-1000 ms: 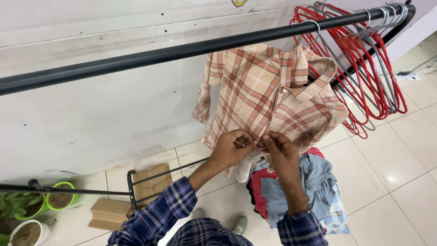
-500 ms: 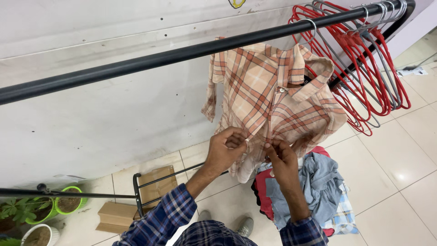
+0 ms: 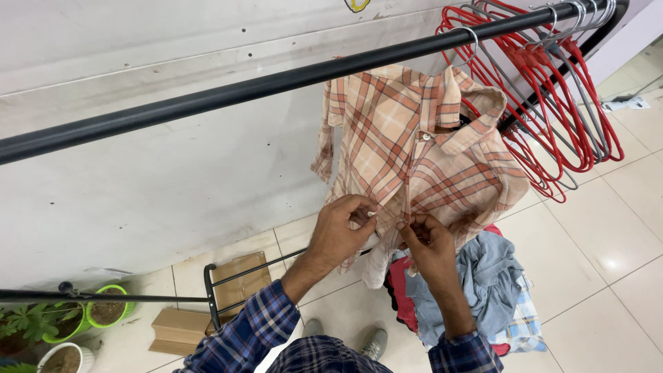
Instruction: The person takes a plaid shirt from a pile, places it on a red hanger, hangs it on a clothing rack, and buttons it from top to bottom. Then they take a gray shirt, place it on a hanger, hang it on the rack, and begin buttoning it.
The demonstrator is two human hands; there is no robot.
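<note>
A pale wall (image 3: 138,173) is filling the background, with a tiled floor (image 3: 608,235) running below it. A black rail (image 3: 228,90) is crossing the frame on a slant from lower left to upper right. Red and grey wire hangers (image 3: 552,90) are bunching at the rail's right end. A peach and rust plaid shirt (image 3: 421,145) is hanging from the rail on one hanger, just left of that bunch, its collar uppermost and its front facing the person.

A heap of clothes (image 3: 483,290) in blue, red and check is lying on the floor beneath the shirt. A black frame with a cardboard box (image 3: 231,280) is standing at lower left, and green and white plant pots (image 3: 103,311) are sitting further left.

The left hand (image 3: 342,231) is closing on the shirt's lower front edge, thumb and fingers pinching the cloth. The right hand (image 3: 428,242) is gripping the facing edge of the placket just beside it, fingertips pinched shut. Both hands are nearly touching at the shirt's front opening. Whether a button is between the fingers cannot be told. Both forearms are wearing blue plaid sleeves (image 3: 255,324).
</note>
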